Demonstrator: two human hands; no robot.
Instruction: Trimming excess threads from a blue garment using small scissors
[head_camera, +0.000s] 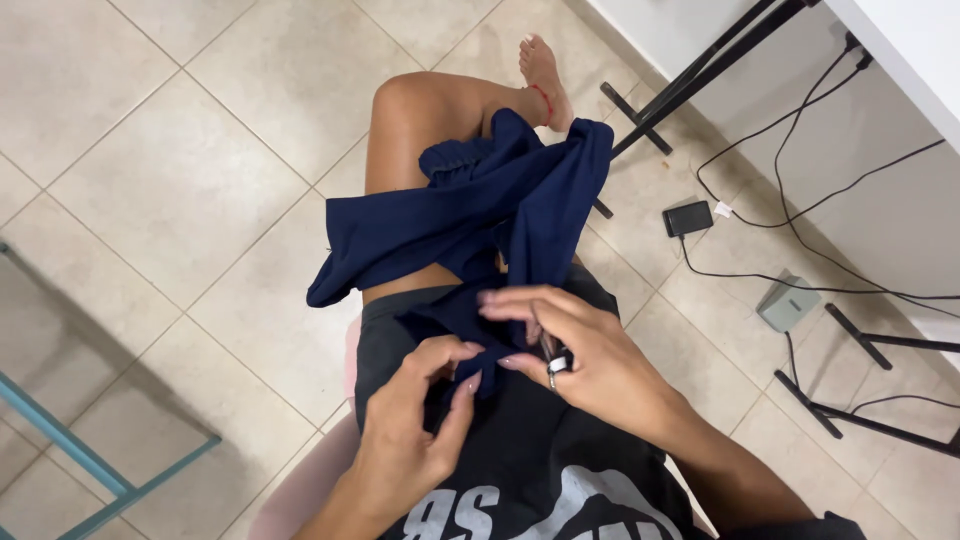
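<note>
A dark navy blue garment (470, 215) lies draped over my raised knee and lap, one edge gathered near my stomach. My left hand (415, 425) pinches that gathered edge between thumb and fingertips. My right hand (570, 350), with a ring on one finger, grips the same bunched fabric just to the right, fingers curled over it. The two hands are almost touching. I sit in a black shirt with white print (530, 490), one bare leg bent up.
Tiled floor all around. A black desk leg (700, 75) and white desktop (910, 45) stand at the upper right, with loose cables, a small black box (688, 217) and a grey adapter (788, 302) on the floor. A teal metal frame (90, 460) sits at the lower left.
</note>
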